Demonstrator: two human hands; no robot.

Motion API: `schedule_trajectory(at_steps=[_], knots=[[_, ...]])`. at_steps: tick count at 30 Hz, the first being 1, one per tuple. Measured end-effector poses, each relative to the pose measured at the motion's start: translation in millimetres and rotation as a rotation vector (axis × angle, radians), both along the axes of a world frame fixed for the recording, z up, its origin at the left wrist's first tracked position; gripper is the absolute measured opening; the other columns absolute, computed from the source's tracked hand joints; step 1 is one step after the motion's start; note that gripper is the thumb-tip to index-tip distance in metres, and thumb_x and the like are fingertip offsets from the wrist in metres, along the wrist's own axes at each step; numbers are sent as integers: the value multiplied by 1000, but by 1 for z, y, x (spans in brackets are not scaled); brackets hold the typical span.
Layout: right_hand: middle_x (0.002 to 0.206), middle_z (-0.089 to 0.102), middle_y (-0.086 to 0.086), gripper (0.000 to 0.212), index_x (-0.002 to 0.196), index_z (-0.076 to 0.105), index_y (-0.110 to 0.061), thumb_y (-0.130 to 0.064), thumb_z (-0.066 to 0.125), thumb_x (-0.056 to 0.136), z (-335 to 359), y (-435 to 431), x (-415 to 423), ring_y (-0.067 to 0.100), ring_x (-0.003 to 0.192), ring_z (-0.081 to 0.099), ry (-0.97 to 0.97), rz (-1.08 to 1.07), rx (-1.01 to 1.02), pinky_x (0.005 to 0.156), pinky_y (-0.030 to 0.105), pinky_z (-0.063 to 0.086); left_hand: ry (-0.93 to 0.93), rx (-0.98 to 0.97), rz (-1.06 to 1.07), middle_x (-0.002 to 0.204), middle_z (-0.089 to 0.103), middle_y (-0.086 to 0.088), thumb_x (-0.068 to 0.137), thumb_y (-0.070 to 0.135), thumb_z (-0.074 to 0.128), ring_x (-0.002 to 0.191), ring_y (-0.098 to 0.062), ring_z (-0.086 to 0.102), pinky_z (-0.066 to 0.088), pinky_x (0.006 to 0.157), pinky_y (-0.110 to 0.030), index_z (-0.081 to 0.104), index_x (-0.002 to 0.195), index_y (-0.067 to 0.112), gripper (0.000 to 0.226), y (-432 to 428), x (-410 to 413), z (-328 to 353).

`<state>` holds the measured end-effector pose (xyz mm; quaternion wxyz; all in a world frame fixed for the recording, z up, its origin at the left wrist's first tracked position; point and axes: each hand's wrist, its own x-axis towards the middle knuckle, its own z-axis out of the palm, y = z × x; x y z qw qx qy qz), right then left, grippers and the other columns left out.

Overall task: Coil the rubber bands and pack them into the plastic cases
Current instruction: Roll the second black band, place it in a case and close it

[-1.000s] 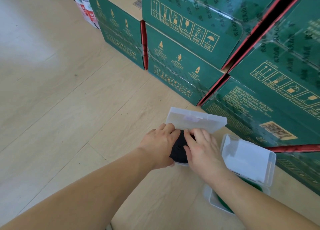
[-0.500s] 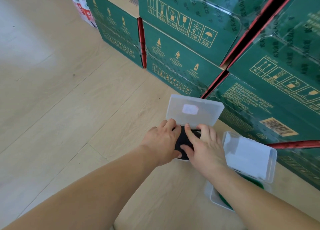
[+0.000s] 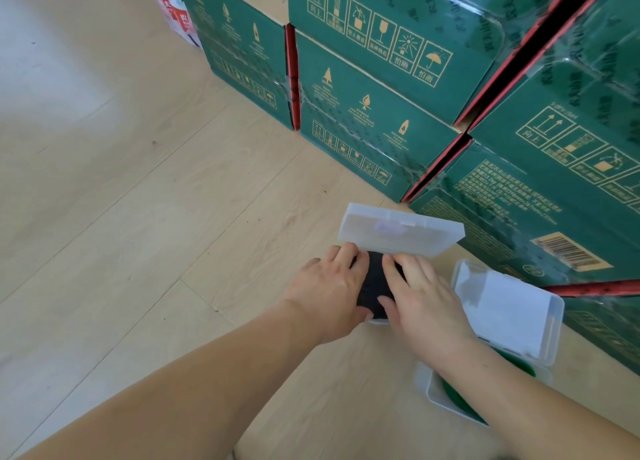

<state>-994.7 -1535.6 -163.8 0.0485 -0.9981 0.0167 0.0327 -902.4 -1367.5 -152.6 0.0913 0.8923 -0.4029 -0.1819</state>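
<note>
L hand (image 3: 329, 297) and R hand (image 3: 420, 302) flat, ungripped, pressing black coiled band (image 3: 375, 286) into clear case (image 3: 401, 233), lid up at 12, green boxes (image 3: 363, 120) close behind, bare floor (image 3: 121, 200) open toward 9.

1. Pale wood-look plank flooring (image 3: 138, 200) covers the room, its seams running on a diagonal, with a few dark specks scattered on it.
2. Soft daylight washes the far left of the floor, leaving a bright, hazy patch there.
3. Stacked green cartons (image 3: 381, 89) fill the right and far side, printed with gold handling symbols and wrapped in glossy film.
4. Red edges (image 3: 292, 79) show in the gaps between the cartons.
5. A barcode label (image 3: 571, 252) sits on one of the right-hand cartons.
6. At the far end stands a red-and-white pack (image 3: 175, 9), just beside the cartons.
</note>
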Motion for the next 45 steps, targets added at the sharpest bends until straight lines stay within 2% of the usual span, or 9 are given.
schedule_trajectory(at_steps=[4, 7, 10, 16, 22, 26, 33, 40, 45], knots=[[132, 52, 3, 85, 146, 50, -9, -45, 83, 77, 6, 1, 6, 24, 124, 47, 115, -41, 95, 96, 37, 52, 14, -11, -27, 145, 31, 0, 84, 66, 65, 130, -21, 37, 50, 99, -40, 16, 158, 24, 98, 3, -2, -5], [149, 31, -7, 89, 159, 27, -22, -54, 69, 88, 17, -14, 7, 14, 139, 25, 263, -36, 265, 108, 36, 46, 27, -4, -33, 149, 27, 2, 84, 68, 64, 136, -20, 31, 49, 102, -40, 17, 159, 26, 98, 6, 3, -5], [153, 16, -13, 103, 162, 8, -28, -62, 68, 85, 29, -23, 11, 10, 145, 11, 419, 46, 230, 110, 33, 42, 41, -5, -33, 149, 27, 3, 84, 65, 67, 135, -19, 32, 49, 101, -39, 17, 159, 28, 98, 7, 6, -5], [151, 18, -11, 111, 162, 10, -27, -56, 78, 80, 32, -19, 17, 12, 143, 15, 436, 16, 207, 108, 35, 44, 17, 42, -33, 147, 27, 1, 83, 66, 68, 134, -22, 33, 51, 99, -42, 14, 159, 26, 102, 1, 3, -6], [153, 14, -6, 112, 163, 3, -21, -54, 75, 84, 37, -11, 23, 16, 145, 13, 515, 29, 172, 111, 33, 37, -15, 123, -40, 144, 28, -1, 80, 68, 68, 129, -23, 36, 53, 95, -42, 13, 158, 25, 104, -4, 2, -6], [152, 14, -4, 113, 163, 2, -20, -54, 75, 84, 37, -11, 25, 18, 145, 13, 545, 30, 156, 111, 33, 37, -21, 162, -36, 142, 29, -1, 80, 67, 69, 128, -22, 37, 53, 93, -41, 13, 157, 24, 106, -9, 2, -4], [156, 10, -1, 111, 162, -4, -16, -59, 67, 88, 40, -10, 26, 20, 147, 12, 601, 57, 104, 112, 33, 34, -41, 222, -48, 137, 33, -2, 78, 68, 71, 123, -22, 40, 52, 87, -39, 22, 153, 21, 102, -15, 3, 0], [154, 14, 0, 115, 162, -3, -14, -58, 71, 86, 40, -6, 32, 22, 146, 16, 629, 46, 90, 111, 38, 38, -31, 238, -59, 134, 35, 0, 76, 68, 73, 121, -21, 41, 51, 85, -39, 28, 149, 23, 96, -19, 6, 5], [160, 0, -3, 102, 161, -10, -17, -52, 60, 95, 33, -5, 9, 20, 150, 1, 525, 16, 165, 119, 37, 28, -20, 140, -26, 141, 31, 0, 80, 66, 69, 124, -21, 41, 54, 89, -41, 18, 156, 23, 101, -8, -3, 0]])
